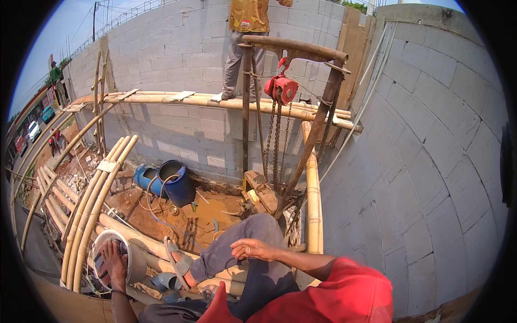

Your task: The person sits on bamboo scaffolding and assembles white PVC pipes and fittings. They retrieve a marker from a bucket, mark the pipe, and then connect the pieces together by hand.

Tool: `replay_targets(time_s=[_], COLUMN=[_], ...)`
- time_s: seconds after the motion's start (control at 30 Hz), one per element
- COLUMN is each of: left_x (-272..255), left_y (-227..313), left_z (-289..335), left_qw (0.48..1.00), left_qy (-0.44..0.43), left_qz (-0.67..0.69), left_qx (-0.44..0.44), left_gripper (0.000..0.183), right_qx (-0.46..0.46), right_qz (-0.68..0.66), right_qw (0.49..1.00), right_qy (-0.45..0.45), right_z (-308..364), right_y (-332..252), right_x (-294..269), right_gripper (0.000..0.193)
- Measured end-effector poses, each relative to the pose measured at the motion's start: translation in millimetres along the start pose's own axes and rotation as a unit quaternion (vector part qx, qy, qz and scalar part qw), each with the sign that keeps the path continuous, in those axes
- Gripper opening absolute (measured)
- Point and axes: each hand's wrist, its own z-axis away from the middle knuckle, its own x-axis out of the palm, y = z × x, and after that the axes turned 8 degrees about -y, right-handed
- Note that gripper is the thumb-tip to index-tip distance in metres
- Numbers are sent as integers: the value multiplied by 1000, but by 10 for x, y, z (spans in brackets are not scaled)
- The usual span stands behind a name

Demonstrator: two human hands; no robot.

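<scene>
My left hand [112, 265] reaches over the mouth of a white bucket [138, 265], its fingers stretched out and apart. Dark objects lie in the bucket beside and partly under the fingers; their kind is hard to make out. My right hand [253, 249] rests in front of my raised knee [264, 229], with fingers loosely extended and nothing in them. I sit on bamboo poles [148, 247], one sandalled foot [180, 261] set on them. Grey pipe pieces [167, 281] lie between the bucket and my foot.
A red chain hoist [281, 89] hangs from a rusty pipe frame [318, 51]. Below stand blue barrels [176, 183] on muddy ground. Another person [245, 48] stands on a bamboo scaffold [188, 100] along a block wall [161, 59]. A grey wall [425, 161] rises at right.
</scene>
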Motion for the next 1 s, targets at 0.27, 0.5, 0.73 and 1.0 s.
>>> replay_targets(time_s=[0.27, 0.5, 0.73, 1.0], left_x=[-452, -567, -198, -70], left_y=[657, 960, 1060, 495], left_z=[-357, -355, -195, 15], left_qw=[956, 936, 891, 908], left_qy=[-250, -341, -431, -391], left_qz=[-30, 18, 127, 149], left_qx=[150, 87, 65, -36], left_gripper=[49, 42, 50, 42], right_qx=[10, 79, 89, 104], right_qz=[-12, 117, 270, 416], right_qw=[999, 986, 947, 892], right_qy=[30, 85, 148, 147], right_z=[-651, -1394, -1772, -1582], right_y=[129, 195, 468, 740], right_x=[-57, -215, -297, -277], right_gripper=[64, 50, 34, 22])
